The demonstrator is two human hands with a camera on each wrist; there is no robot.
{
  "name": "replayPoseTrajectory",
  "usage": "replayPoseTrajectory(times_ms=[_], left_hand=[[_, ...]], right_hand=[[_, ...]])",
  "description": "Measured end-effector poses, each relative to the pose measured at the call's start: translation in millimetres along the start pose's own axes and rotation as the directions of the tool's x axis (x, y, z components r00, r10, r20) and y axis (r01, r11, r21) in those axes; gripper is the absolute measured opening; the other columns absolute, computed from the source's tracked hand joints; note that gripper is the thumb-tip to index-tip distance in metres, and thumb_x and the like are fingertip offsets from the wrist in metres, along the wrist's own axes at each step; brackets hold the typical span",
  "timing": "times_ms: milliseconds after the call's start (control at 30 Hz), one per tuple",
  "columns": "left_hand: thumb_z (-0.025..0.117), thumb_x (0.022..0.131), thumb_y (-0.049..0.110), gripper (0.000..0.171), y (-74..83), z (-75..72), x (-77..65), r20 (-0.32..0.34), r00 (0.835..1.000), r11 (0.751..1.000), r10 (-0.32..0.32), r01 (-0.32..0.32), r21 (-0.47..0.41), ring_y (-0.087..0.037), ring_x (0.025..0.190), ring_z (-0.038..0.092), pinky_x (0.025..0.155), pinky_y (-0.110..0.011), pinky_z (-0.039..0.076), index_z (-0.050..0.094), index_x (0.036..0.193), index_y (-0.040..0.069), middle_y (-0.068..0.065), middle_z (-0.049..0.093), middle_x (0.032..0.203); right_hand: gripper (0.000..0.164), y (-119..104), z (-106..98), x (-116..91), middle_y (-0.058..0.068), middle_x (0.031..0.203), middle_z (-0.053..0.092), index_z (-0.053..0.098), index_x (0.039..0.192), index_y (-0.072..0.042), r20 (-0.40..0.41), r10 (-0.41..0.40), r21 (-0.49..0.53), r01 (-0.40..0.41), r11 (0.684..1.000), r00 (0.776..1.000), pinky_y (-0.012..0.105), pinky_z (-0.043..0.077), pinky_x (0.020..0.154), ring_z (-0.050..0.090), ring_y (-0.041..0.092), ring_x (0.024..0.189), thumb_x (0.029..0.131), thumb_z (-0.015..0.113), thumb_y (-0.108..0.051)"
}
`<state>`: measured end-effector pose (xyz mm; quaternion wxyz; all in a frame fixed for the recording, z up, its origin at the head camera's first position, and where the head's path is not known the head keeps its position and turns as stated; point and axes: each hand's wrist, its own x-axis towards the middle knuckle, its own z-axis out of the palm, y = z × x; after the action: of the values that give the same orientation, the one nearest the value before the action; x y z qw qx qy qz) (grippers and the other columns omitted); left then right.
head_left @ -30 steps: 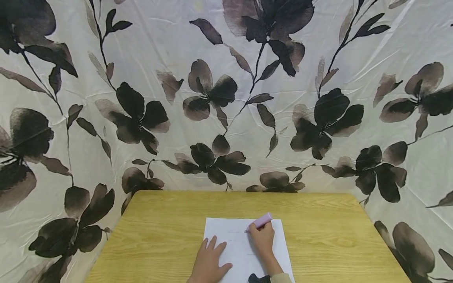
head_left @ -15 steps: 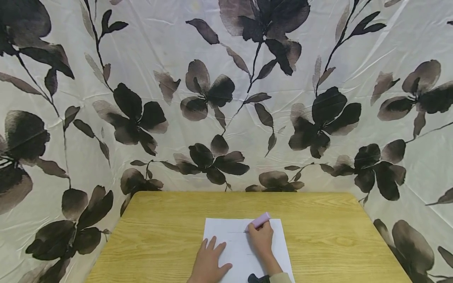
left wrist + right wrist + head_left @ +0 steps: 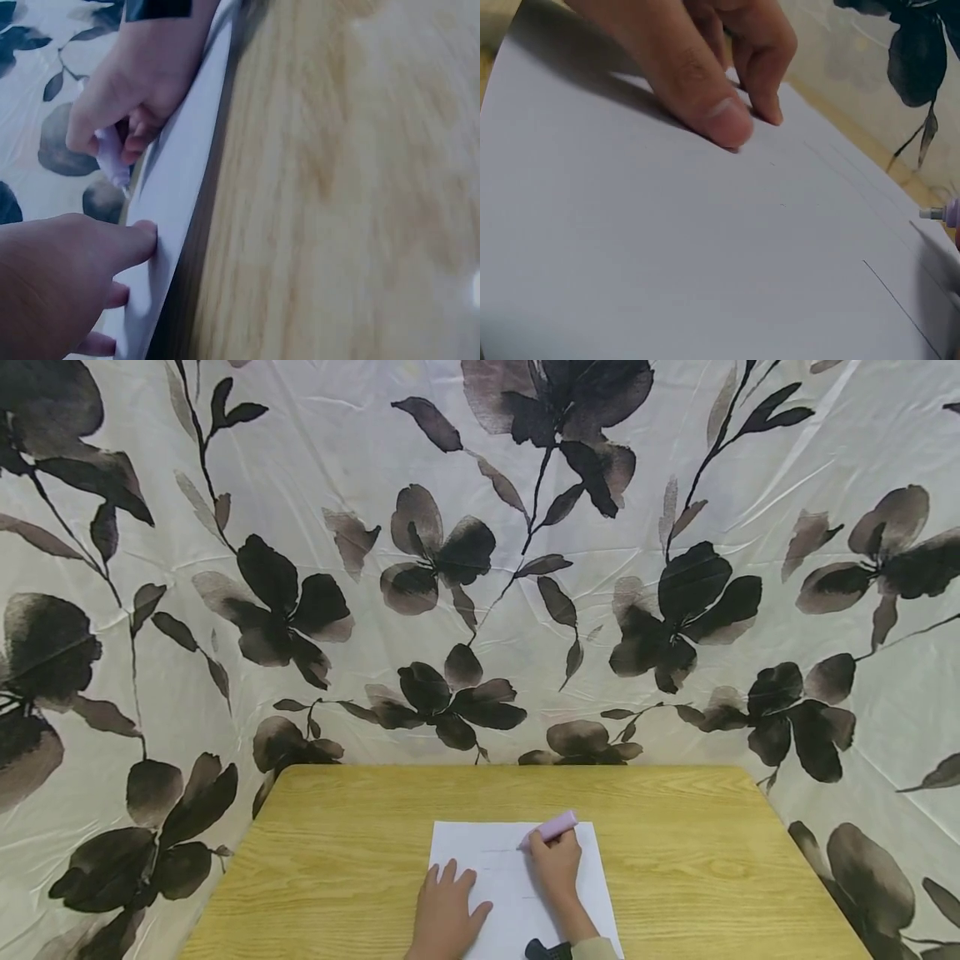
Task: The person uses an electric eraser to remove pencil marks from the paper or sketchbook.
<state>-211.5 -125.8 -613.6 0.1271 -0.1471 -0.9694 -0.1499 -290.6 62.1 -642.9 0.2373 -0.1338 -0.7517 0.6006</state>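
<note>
A white sheet of paper (image 3: pixel 510 935) lies on the table with several thin pencil-like lines across it; one dark line (image 3: pixel 900 306) shows clearly in the right wrist view. My right hand (image 3: pixel 557 868) pinches a thick lilac pen (image 3: pixel 558 826), slanted up to the right over the sheet's upper part. Its narrow pale tip (image 3: pixel 930 214) appears just above the paper in the right wrist view. My left hand (image 3: pixel 446 910) rests on the sheet's left side, fingers spread and fairly straight. In the left wrist view its thumb (image 3: pixel 139 244) lies near the paper's edge.
The yellow wood-grain table (image 3: pixel 337 843) extends around the paper on both sides. A pale cloth with dark flowers (image 3: pixel 525 610) hangs behind and beside it. A black strap (image 3: pixel 546 950) sits at my right wrist, by a beige sleeve (image 3: pixel 592 948).
My left hand has shifted slightly, its thumb now pointing further up the sheet. The right hand keeps its grip on the pen, its tip moved slightly up. The head view has drifted a little.
</note>
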Motion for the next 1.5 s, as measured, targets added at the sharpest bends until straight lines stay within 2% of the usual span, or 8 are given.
replayPoseTrajectory(times_ms=[167,367,767,1000,1133,1300,1400,1500], left_hand=[[0.076,0.078,0.045,0.044,4.4,-0.7,3.0,-0.021,0.998,0.998,-0.055,0.055,-0.008,-0.042,0.11,0.054,0.095,-0.059,0.042,0.069,0.1,0.007,-0.019,0.062,0.109],[0.077,0.076,0.046,0.046,4.5,-4.0,3.0,-0.02,0.997,0.996,-0.08,0.08,-0.032,-0.046,0.11,0.052,0.091,-0.06,0.044,0.069,0.1,0.007,-0.021,0.061,0.112],[0.076,0.076,0.047,0.047,2.8,-0.8,4.2,-0.021,0.997,0.997,-0.073,0.072,-0.021,-0.046,0.11,0.052,0.09,-0.06,0.045,0.07,0.101,0.008,-0.021,0.061,0.113],[0.075,0.077,0.049,0.048,-0.2,5.6,3.5,0.014,0.996,0.996,-0.086,0.086,-0.014,-0.045,0.112,0.051,0.093,-0.06,0.044,0.07,0.102,0.008,-0.021,0.061,0.115],[0.075,0.076,0.05,0.048,-1.1,8.1,4.1,0.024,0.994,0.994,-0.11,0.11,0.001,-0.045,0.112,0.051,0.093,-0.059,0.044,0.07,0.102,0.01,-0.02,0.061,0.115],[0.075,0.077,0.051,0.048,0.8,6.9,4.8,0.025,0.993,0.993,-0.115,0.116,-0.011,-0.045,0.113,0.051,0.093,-0.059,0.044,0.071,0.102,0.01,-0.02,0.061,0.115],[0.077,0.075,0.05,0.048,2.1,4.5,4.5,-0.002,0.993,0.993,-0.117,0.117,-0.018,-0.044,0.112,0.051,0.092,-0.059,0.044,0.071,0.1,0.01,-0.019,0.062,0.114],[0.076,0.076,0.05,0.048,3.2,3.8,3.6,-0.001,0.994,0.993,-0.114,0.114,-0.025,-0.044,0.112,0.052,0.094,-0.058,0.043,0.071,0.1,0.009,-0.02,0.062,0.114]], right_hand=[[0.018,-2.1,0.1,-0.3,-0.001,0.063,0.055,0.056,0.083,-0.004,0.037,-0.019,-0.027,0.02,0.999,0.999,0.025,0.042,0.049,0.049,0.012,0.058,0.073,0.071,-0.006],[0.02,-1.7,0.9,-0.3,-0.003,0.061,0.051,0.055,0.082,-0.005,0.062,-0.028,-0.046,0.031,0.998,0.998,0.025,0.039,0.047,0.047,0.012,0.055,0.072,0.072,-0.007],[0.019,-1.5,0.6,0.2,-0.002,0.056,0.053,0.054,0.083,-0.005,0.1,-0.02,-0.018,0.022,1.0,0.995,0.024,0.041,0.043,0.049,0.01,0.049,0.074,0.071,-0.006],[0.015,-9.9,0.6,5.6,0.005,0.059,0.059,0.052,0.09,0.002,0.115,0.059,0.183,-0.079,0.98,0.992,0.025,0.05,0.042,0.056,0.013,0.047,0.08,0.063,0.002],[0.015,-22.6,3.3,9.1,0.008,0.064,0.061,0.052,0.094,0.004,0.107,0.061,0.259,-0.087,0.962,0.992,0.026,0.053,0.044,0.059,0.014,0.049,0.083,0.062,0.001],[0.015,-16.2,4.1,1.5,0.001,0.059,0.052,0.052,0.087,-0.002,0.017,0.077,0.125,-0.079,0.989,0.997,0.023,0.042,0.042,0.049,0.01,0.048,0.078,0.063,-0.001],[0.018,-7.9,3.8,-3.7,-0.001,0.062,0.047,0.052,0.087,-0.002,0.013,0.016,0.032,-0.016,0.999,1.0,0.024,0.036,0.045,0.043,0.01,0.053,0.077,0.066,-0.003],[0.019,-3.8,2.3,-5.6,0.0,0.064,0.047,0.052,0.088,-0.003,0.011,-0.015,0.026,0.014,1.0,1.0,0.025,0.036,0.046,0.043,0.011,0.056,0.076,0.067,-0.004]])
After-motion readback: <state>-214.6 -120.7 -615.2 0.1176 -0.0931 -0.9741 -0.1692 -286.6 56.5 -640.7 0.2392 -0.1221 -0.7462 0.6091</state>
